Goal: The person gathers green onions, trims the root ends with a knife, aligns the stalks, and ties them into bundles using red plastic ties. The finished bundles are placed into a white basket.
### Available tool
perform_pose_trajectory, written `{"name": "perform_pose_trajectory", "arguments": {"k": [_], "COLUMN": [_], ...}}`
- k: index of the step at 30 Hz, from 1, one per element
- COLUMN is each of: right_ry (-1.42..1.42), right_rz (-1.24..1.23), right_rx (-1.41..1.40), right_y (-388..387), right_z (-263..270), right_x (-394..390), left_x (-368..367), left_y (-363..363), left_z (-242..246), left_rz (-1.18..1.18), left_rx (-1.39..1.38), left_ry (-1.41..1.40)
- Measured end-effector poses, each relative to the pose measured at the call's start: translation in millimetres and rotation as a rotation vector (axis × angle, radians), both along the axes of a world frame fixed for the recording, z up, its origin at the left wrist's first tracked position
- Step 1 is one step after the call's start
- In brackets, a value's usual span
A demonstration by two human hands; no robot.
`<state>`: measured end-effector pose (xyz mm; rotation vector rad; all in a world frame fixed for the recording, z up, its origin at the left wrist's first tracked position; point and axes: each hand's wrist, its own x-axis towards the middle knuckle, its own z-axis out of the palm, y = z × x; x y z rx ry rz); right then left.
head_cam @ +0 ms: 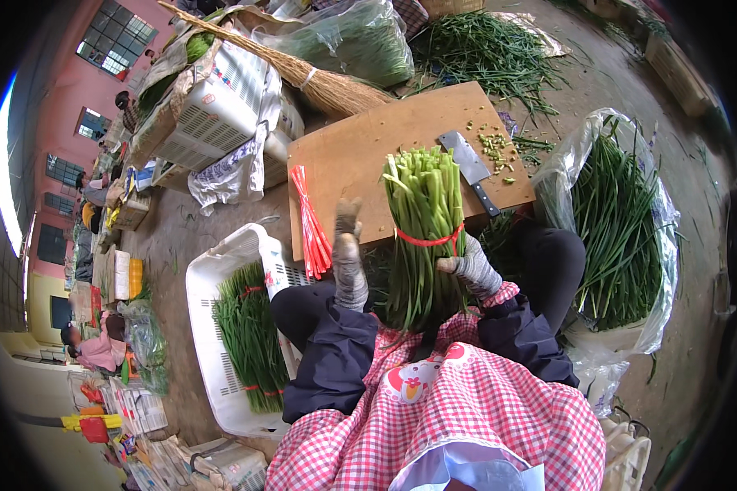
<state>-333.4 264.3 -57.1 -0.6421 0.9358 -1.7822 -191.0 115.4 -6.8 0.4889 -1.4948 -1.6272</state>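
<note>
My right hand (pixel 476 267), in a grey knit glove, grips a thick bundle of green leafy stalks (pixel 427 202). A red tie (pixel 427 241) circles the bundle below its pale cut ends, which point away from me. To the left, apart from the bundle, my gloved left hand (pixel 347 236) is raised with nothing in it that I can see. Beside that hand, several red-and-white tie strips (pixel 310 224) lie on the wooden board (pixel 356 147). A cleaver (pixel 468 164) with a black handle rests on the board's right side, by chopped stalk ends (pixel 496 150).
At my left stands a white plastic crate (pixel 206 319) with red-tied bundles (pixel 252 344). On my right, loose green stalks (pixel 617 227) fill a clear plastic bag (pixel 666 245). A straw broom (pixel 319 86) leans beyond the board, near stacked white crates (pixel 215 104). Other people sit far left.
</note>
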Motion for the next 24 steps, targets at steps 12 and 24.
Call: {"name": "perform_pose_trajectory", "arguments": {"k": [12, 24], "right_ry": [-0.117, 0.858], "right_rz": [0.333, -0.417], "right_rx": [0.023, 0.083], "right_y": [7, 8], "right_z": [-5, 92], "right_x": [-1, -16], "left_x": [-5, 3], "left_y": [4, 9], "left_z": [3, 14], "left_rz": [-0.587, -0.448], "left_rx": [0.597, 0.542], "left_ry": [-0.042, 0.066]}}
